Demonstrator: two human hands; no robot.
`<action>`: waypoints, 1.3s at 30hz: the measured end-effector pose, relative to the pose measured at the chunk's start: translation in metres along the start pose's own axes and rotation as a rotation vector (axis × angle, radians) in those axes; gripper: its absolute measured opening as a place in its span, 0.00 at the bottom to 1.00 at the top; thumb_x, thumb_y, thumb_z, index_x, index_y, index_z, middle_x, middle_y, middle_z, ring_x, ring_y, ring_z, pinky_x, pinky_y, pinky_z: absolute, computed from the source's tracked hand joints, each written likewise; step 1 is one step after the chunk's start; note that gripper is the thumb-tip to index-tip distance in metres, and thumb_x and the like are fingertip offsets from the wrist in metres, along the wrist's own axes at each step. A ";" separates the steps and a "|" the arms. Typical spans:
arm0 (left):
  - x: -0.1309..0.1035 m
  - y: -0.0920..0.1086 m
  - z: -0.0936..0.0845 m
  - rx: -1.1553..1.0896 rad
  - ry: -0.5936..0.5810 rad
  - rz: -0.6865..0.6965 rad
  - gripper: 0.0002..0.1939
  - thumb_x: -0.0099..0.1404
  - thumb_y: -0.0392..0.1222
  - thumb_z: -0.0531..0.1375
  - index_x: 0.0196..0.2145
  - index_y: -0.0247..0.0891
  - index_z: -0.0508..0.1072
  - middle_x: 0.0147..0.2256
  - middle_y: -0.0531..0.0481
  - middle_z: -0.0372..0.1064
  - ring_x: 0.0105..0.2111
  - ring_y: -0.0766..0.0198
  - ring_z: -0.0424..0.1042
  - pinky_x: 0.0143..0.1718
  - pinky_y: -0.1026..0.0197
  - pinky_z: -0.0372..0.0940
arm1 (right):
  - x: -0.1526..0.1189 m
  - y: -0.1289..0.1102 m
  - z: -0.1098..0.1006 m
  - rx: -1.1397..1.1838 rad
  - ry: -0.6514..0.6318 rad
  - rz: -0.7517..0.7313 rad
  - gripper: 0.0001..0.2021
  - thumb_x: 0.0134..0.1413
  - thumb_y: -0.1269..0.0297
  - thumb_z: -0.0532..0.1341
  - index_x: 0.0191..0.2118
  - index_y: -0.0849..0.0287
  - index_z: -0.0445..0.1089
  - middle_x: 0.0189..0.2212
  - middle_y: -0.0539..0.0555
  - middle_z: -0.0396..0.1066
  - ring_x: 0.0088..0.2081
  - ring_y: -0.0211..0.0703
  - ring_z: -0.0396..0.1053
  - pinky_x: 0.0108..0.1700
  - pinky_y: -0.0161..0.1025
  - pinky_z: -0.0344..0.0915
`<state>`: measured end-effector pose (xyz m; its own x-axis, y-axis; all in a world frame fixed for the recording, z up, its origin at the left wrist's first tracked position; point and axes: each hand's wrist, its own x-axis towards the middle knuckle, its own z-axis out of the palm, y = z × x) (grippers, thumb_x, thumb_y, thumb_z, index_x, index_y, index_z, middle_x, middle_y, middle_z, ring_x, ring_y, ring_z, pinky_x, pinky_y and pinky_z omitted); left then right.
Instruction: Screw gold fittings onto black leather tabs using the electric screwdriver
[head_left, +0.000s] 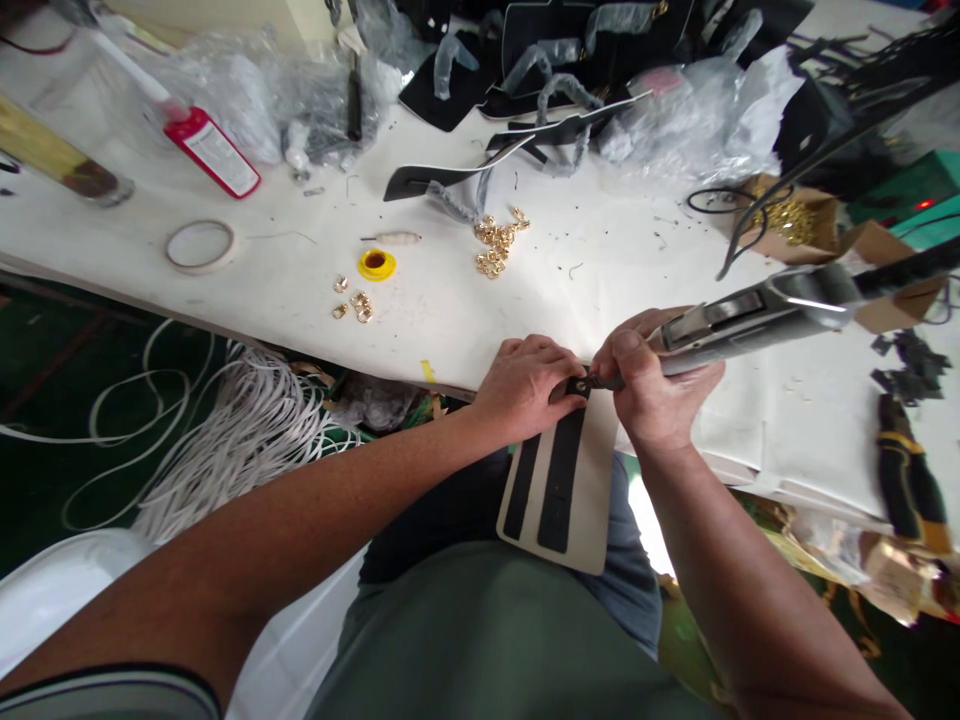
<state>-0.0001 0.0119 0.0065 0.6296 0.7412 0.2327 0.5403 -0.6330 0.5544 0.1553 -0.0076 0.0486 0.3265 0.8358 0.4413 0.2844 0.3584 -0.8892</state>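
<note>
At the left part of the table [442, 325], a tape roll [229, 250] lies nearer to the front edge, and a red bottle [214, 152] lies farther back. Below the table, white cords [247, 430] make a loose heap. Left of the table's middle there are a few rings [362, 306] and a yellow spool [385, 269]. A bigger pile of gold rings [493, 240] is at the middle of the table. The left hand [529, 388] is at the table's front edge, and its thumb and forefinger pinch the upper end of the panel [594, 480]. This panel has two dark strips and reaches from the table's front edge over the lap. The right hand [656, 390], at the same edge, has its fingers wrapped around the front of the driver [750, 318]. The tip points to the pinched end; I cannot tell whether it touches. At the table's right part, a box [795, 252] with gold pieces stands farther back, and pliers [909, 475] lie nearer the front.
</note>
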 end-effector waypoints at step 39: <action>0.009 0.009 0.001 0.114 -0.052 -0.025 0.12 0.66 0.49 0.69 0.46 0.48 0.80 0.53 0.54 0.78 0.57 0.50 0.68 0.53 0.44 0.59 | 0.003 -0.002 0.000 0.051 -0.027 0.053 0.14 0.52 0.65 0.64 0.22 0.53 0.58 0.18 0.45 0.63 0.19 0.36 0.62 0.23 0.36 0.62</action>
<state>0.0112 0.0122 0.0129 0.6417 0.7462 0.1772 0.6141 -0.6384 0.4641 0.1561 -0.0060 0.0514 0.3147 0.8649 0.3910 0.2207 0.3340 -0.9164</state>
